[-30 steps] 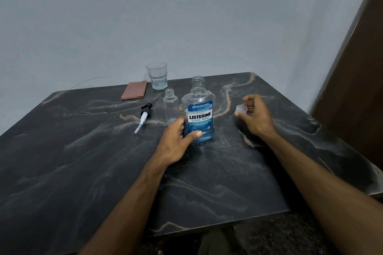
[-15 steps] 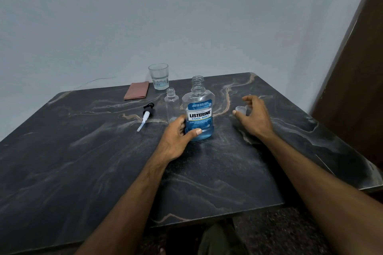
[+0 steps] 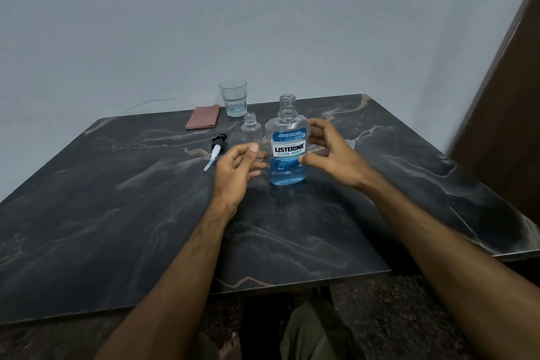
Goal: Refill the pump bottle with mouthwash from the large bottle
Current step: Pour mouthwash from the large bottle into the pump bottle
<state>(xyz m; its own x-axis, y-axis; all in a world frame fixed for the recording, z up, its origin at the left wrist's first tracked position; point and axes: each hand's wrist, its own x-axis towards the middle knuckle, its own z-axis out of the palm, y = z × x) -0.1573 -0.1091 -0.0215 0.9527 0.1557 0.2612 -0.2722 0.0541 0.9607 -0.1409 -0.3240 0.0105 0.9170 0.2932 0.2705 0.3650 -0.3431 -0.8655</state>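
- Two hands flank one large bottle (image 3: 287,146): left hand (image 3: 236,168) loosely open, empty; right hand (image 3: 330,152) spread, thumb near the label, contact unclear.
- One empty pump bottle (image 3: 250,130) stands just left of it, uncapped.
- One pump head (image 3: 217,147) lies further left on the counter (image 3: 117,213).
- One glass (image 3: 233,98) and one cloth (image 3: 203,121) behind-left.

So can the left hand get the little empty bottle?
Probably yes. The left hand is open just in front of the little bottle, with nothing between them; the mouthwash bottle stands to its right.
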